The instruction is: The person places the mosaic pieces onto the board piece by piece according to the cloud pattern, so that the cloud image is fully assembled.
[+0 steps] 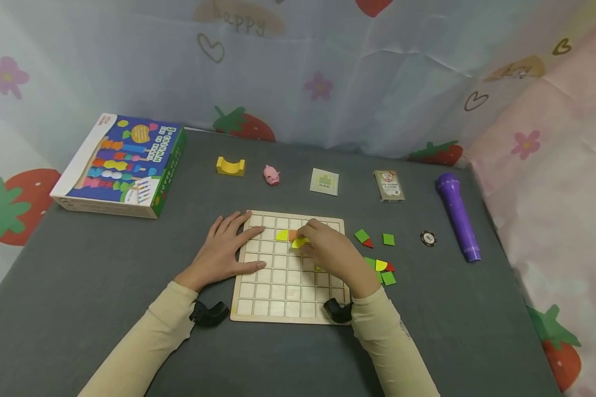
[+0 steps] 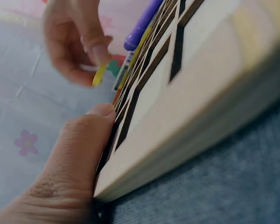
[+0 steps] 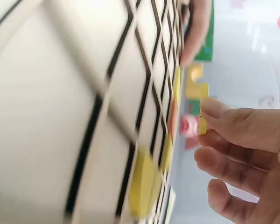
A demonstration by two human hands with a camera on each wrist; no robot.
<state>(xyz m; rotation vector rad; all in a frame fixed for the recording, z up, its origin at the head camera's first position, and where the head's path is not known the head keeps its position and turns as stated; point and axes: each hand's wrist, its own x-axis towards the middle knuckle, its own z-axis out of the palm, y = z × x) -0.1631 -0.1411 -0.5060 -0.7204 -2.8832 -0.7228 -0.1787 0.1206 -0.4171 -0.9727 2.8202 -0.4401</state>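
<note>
A wooden grid board lies on the grey table in the head view. My left hand rests on its left edge with spread fingers, the thumb over the squares. Above the grid, my right hand pinches a thin yellow piece between thumb and fingertips, the other fingers loosely bent. On the board sit a yellow quarter-round piece and an orange piece beside it. Another yellow piece stands nearer in the right wrist view. My right hand covers part of the grid in the head view.
Right of the board lie several green, red and yellow pieces, including a green square. Farther right are a round chip and a purple microphone. Behind stand a game box, yellow arch, pink pig, card and card box.
</note>
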